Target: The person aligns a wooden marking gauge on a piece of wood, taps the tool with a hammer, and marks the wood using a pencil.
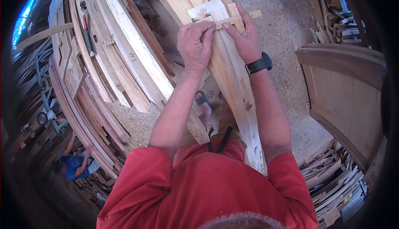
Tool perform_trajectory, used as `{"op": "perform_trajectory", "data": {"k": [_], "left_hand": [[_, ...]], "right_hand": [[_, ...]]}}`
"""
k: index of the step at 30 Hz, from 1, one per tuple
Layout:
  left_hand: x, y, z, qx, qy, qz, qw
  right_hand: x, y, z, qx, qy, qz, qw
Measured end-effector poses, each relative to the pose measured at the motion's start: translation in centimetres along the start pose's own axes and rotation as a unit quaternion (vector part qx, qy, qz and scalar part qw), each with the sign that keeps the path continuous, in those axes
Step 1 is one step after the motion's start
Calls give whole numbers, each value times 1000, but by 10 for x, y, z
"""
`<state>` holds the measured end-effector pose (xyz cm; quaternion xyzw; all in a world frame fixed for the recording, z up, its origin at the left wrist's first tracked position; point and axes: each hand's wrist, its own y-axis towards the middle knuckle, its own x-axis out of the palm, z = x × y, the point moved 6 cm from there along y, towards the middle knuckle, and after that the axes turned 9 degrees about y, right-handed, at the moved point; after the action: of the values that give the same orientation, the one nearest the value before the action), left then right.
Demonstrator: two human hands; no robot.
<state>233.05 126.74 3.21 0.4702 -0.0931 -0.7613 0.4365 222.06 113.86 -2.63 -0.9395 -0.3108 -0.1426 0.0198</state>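
One slim, straight, tan wooden stick (pixel 236 19) with a short, pale wooden crosspiece (pixel 231 9) is what I weigh up first. I expect it to be light and stiff, dry enough not to slip, yet thin enough to snap if bent hard. I would take hold where the crosspiece meets the stick and steady the left end lightly. The long, pale wooden timber (pixel 232 71) beneath it looks heavy and rigid; I would support that by both edges, minding any rough patches.

From my remote view, the stick lies crosswise over the far part of the timber, between the hands, its right end poking out past the right hand (pixel 246 42). That hand, with a black wristwatch (pixel 259 64) at the wrist, grasps the stick beside the crosspiece with thumb and fingers. The left hand (pixel 194 48) is curled, thumb and forefinger pinching the stick's left end; I cannot tell whether anything smaller sits between those fingertips. The timber runs from under both hands toward the near side, down to the red shirt (pixel 224 183).
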Motion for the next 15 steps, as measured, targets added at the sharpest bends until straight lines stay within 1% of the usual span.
{"op": "perform_trajectory", "data": {"k": [1,6,9,13,15], "left_hand": [[0,1,-1,0,0,0,1000],[3,4,3,59,6,-9,998],[4,4,-1,62,-5,-28,998],[4,5,-2,43,9,-19,999],[1,8,0,59,52,-10,997]], "right_hand": [[0,0,0,-3,-1,-2,1000],[1,0,0,2,8,-6,1000],[0,0,1,11,19,-6,1000],[-1,1,-3,0,-24,-13,1000],[1,0,-8,-6,-34,-24,999]]}}
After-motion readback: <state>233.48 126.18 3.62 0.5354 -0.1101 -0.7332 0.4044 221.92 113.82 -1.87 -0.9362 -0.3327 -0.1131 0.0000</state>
